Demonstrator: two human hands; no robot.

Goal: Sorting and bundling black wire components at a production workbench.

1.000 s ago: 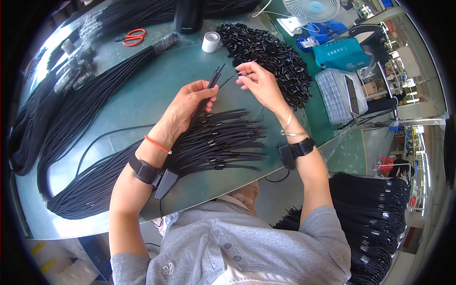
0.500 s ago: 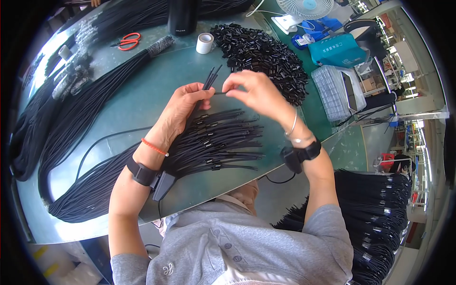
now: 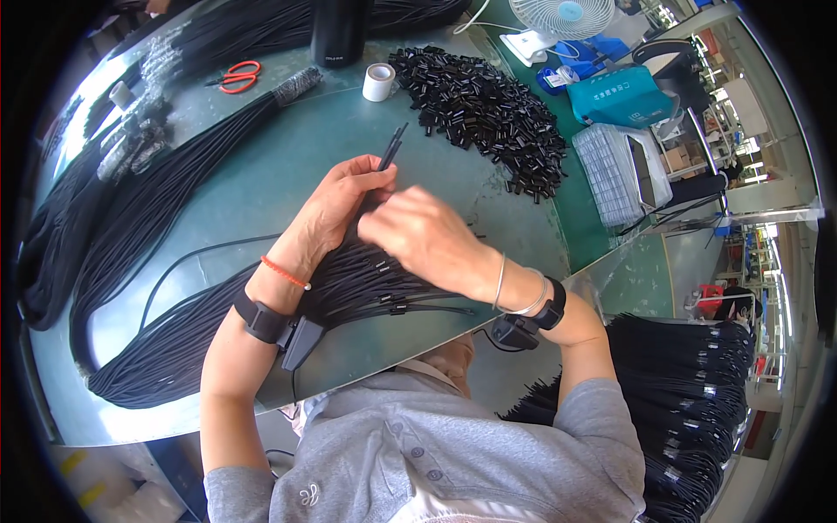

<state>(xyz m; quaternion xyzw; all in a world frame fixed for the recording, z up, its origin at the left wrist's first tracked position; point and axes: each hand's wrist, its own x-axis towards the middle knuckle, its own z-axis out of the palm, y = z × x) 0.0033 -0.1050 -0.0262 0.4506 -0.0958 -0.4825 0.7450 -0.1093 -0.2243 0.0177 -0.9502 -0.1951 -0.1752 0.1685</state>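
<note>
Several thin black cords (image 3: 393, 148) stand up out of my left hand (image 3: 353, 192), their ends pointing away from me, pinched between thumb and fingers. Close below and to the right of it is my right hand (image 3: 423, 235), smeared by motion, with its fingers curled together. What they hold, if anything, is hidden. Beneath both hands a long bundle of black cords (image 3: 196, 336) lies across the table, and small dark sleeves sit near some cord ends. A big heap of short black tube pieces (image 3: 484, 113) lies beyond my hands to the right.
On the green table (image 3: 305, 148) are a roll of white tape (image 3: 377, 82), orange-handled scissors (image 3: 238, 77) and a dark bottle (image 3: 338, 33). A white fan (image 3: 567, 13), teal bag (image 3: 621, 94) and clear plastic box (image 3: 615, 170) stand right. More black cords (image 3: 684, 392) hang at lower right.
My right hand has moved left and toward me, from a cord beside my left fingers to just below them. The left hand stays nearly in place, still holding its cords.
</note>
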